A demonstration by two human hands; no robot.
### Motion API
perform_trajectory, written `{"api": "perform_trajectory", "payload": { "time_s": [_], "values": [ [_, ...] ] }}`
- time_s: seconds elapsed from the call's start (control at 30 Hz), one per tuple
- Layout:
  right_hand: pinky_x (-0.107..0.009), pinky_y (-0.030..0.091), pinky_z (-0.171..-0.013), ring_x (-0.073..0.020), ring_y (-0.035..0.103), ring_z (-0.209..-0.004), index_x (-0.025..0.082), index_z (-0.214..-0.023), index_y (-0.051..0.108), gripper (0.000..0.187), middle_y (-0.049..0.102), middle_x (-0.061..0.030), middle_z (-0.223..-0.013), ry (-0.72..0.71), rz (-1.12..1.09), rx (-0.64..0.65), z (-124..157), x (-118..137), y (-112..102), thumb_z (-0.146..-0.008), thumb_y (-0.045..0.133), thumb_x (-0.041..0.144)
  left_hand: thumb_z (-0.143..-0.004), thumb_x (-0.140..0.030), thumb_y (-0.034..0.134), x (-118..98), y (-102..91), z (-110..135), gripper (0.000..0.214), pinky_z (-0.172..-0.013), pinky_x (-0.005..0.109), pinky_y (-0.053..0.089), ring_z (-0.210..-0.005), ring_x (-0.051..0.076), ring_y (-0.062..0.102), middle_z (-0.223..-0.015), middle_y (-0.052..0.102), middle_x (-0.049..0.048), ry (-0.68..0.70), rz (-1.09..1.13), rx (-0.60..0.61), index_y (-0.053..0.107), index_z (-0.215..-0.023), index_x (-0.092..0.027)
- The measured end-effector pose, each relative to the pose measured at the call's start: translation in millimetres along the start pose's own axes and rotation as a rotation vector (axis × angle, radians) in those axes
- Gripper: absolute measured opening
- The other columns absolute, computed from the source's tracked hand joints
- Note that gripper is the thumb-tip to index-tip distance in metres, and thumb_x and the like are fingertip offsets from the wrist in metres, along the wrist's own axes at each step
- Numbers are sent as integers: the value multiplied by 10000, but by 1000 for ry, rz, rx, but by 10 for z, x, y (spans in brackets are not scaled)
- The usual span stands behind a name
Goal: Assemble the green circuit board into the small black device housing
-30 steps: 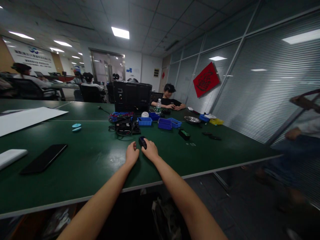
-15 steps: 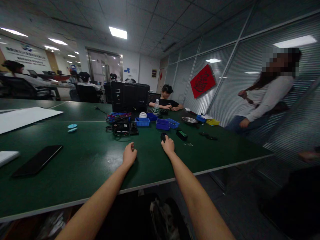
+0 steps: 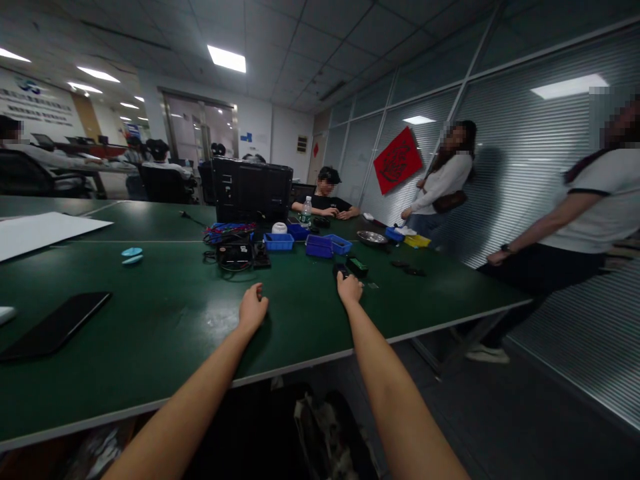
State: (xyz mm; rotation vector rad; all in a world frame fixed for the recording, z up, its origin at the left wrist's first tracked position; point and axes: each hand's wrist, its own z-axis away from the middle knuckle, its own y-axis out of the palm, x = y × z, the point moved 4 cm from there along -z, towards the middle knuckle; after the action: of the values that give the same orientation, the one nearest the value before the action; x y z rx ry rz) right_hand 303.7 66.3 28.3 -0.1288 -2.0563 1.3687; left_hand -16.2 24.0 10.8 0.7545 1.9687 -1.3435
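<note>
Desk (image 3: 125, 340): one, green top, pale edge.

Right hand (image 3: 350, 288): fingers closed about a small black item (image 3: 341, 269), kind too dark to tell; item on the right half of the desk, at the fingertips, just beside a black box with green top (image 3: 357, 267).

Left hand (image 3: 253, 307): resting on the desk, well apart from the right; fingers loosely bent, nothing seen in the grasp.

Beyond the hands, left to right: black case (image 3: 235, 255) with wires; heap of coloured cables (image 3: 229, 232) behind it; blue tray (image 3: 279, 242); white ball (image 3: 279, 228) just behind the tray; dark blue box (image 3: 319, 247), beside a second blue tray (image 3: 340, 245); round metal dish (image 3: 371, 237); yellow tray (image 3: 417, 241).

Near the dish, towards the front: two flat black pieces (image 3: 414, 272).

Rear: black monitor (image 3: 253, 190), back facing the camera; clear bottle (image 3: 305, 211), upright.

Left side: pale blue article (image 3: 133, 256), small; black slab (image 3: 57, 325), lying flat; white sheet (image 3: 45, 235).

Persons: one seated at the far side, black top (image 3: 325, 207); two standing on the right, pale tops.
</note>
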Motion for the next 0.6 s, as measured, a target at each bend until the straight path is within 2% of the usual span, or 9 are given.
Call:
{"api": "perform_trajectory", "payload": {
  "time_s": [0.2,0.33,0.43,0.6],
  "values": [
    [-410,370,-788,-306,508,-989,90,-1051,517,527,589,-206,-992,-16,47,-2,25,55,12,-825,318,522,-697,-154,457,-11,16,0,456,-820,275,435,-876,159,569,-1048,582,86,9,-8,-1,493,-1152,-151],
    [-393,380,-773,-295,528,-958,112,-1056,485,485,594,-179,-981,-95,65,-33,57,122,63,-817,358,514,-701,-160,460,-14,23,-1,452,-824,281,434,-887,164,568,-1057,582,88,15,-16,5,493,-1152,-153],
    [-358,393,-753,-281,534,-943,117,-1058,468,495,593,-165,-989,-140,52,-42,74,151,106,-771,451,521,-702,-159,460,-22,24,-4,451,-822,279,433,-895,165,569,-1060,582,89,18,-22,10,494,-1152,-154],
    [-332,396,-751,-263,527,-935,114,-1016,509,435,590,-156,-948,-139,37,-24,166,257,170,-735,527,447,-692,-145,455,-29,36,-9,456,-824,279,430,-902,170,568,-1052,585,98,36,-37,12,500,-1146,-139]
  ]
}}
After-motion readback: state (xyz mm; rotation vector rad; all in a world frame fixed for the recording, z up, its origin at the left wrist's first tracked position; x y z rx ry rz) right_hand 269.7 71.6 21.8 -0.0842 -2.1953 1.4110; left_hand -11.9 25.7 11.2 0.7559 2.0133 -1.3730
